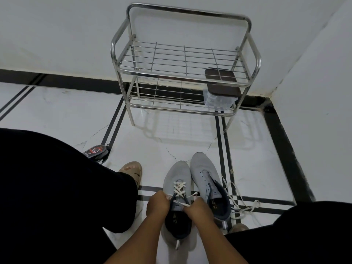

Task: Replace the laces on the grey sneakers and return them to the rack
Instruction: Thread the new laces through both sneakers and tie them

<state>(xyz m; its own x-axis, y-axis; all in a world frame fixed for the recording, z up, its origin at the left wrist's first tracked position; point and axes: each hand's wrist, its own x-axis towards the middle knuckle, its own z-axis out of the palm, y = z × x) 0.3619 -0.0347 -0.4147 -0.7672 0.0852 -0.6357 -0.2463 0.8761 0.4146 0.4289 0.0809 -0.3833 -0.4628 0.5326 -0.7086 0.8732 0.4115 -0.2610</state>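
- Head view: I look down on two grey sneakers side by side on the white tiled floor point(72, 111), between the person's black-clad knees.
- The left sneaker point(178, 199) carries a cream lace point(179, 188) crossed through its eyelets; the lace ends run off to either side at the top of the tongue.
- My left hand point(157, 203) is curled at the left side of that shoe's collar, and I read it as pinching the lace end there, fingers closed round it.
- My right hand point(198, 208) is curled at the right side of the same collar, gripping the other lace end, which sticks out pale just above the knuckles. The two hands sit close together, nearly touching across the tongue.
- The right sneaker point(207, 180) stands touching the first, its eyelets bare.
- A loose white lace point(241, 201) lies in loops on the floor just right of that shoe.
- The metal rack point(182, 73) stands against the wall, well beyond the shoes; a clear box with a brown lid point(221, 92) sits at the right end of its lower shelf.
- A dark packet point(97, 150) lies on the floor by the left knee, near a sandalled foot point(133, 171).
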